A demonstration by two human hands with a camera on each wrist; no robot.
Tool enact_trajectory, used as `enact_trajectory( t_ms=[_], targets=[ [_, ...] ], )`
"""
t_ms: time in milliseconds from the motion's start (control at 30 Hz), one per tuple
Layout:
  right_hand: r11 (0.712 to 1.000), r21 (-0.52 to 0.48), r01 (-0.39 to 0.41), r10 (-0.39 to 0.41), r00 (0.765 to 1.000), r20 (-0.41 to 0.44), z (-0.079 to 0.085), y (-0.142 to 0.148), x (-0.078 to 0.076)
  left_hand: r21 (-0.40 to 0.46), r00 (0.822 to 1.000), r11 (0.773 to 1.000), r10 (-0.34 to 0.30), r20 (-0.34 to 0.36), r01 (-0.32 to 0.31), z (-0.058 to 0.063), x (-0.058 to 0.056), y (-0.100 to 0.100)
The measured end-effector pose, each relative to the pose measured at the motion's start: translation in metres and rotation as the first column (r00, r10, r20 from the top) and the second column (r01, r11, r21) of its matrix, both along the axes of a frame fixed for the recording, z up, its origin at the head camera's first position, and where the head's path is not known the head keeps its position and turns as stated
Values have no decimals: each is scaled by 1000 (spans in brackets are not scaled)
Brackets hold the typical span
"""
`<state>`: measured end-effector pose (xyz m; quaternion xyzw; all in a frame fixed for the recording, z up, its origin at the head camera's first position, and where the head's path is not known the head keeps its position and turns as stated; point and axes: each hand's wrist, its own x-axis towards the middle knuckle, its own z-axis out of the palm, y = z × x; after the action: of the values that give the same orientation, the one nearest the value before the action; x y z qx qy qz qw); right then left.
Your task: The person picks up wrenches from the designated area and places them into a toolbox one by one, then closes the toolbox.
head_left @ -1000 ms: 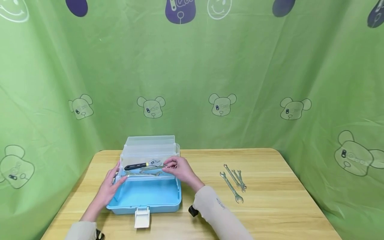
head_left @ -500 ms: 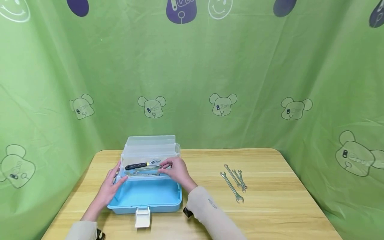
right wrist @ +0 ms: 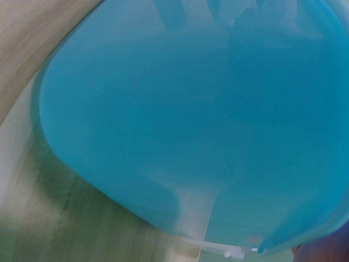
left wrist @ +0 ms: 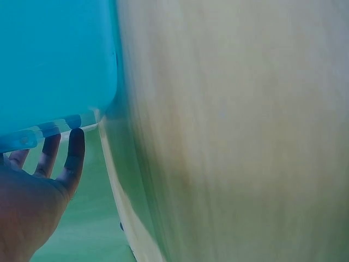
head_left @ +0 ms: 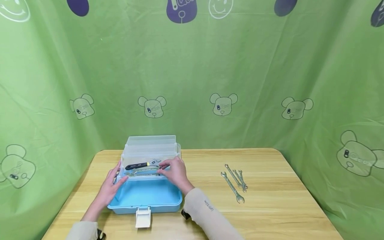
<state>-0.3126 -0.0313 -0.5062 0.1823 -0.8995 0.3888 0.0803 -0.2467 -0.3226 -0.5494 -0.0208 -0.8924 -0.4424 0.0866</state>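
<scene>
A light-blue toolbox (head_left: 144, 209) stands on the table with its clear tray (head_left: 141, 178) raised. In that tray lies an adjustable wrench (head_left: 136, 165) with a black handle, and in front of it a silver open-end wrench (head_left: 144, 174). My right hand (head_left: 175, 171) pinches the right end of another open-end wrench (head_left: 147, 170) between thumb and fingers, low in the tray. My left hand (head_left: 109, 186) holds the tray's left side, thumb at the front rim; the left wrist view shows its fingers (left wrist: 73, 155) against the box side. The right wrist view shows mostly the blue wall.
Several silver open-end wrenches (head_left: 232, 186) lie on the wooden table (head_left: 270, 200) to the right, some crossing. A white latch (head_left: 143, 218) hangs from the toolbox front. Behind the tray rises the clear lid (head_left: 151, 141). A green curtain (head_left: 192, 83) encloses the table.
My right hand has moved a little left and brought the pinched open-end wrench further over the tray, beside the other wrenches. The left hand has stayed on the tray's side.
</scene>
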Motion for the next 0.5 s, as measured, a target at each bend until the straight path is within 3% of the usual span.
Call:
enact_trajectory(
  t_ms=[267,500],
  targets=[
    [997,78,22,-14,995,-97,3,-2,3,8,1000,1000,-1,-22,2,-1,-1,0],
    [997,77,23,-18,997,-69,3,-2,3,15,1000,1000,-3,-18,3,-1,0,0]
  ],
)
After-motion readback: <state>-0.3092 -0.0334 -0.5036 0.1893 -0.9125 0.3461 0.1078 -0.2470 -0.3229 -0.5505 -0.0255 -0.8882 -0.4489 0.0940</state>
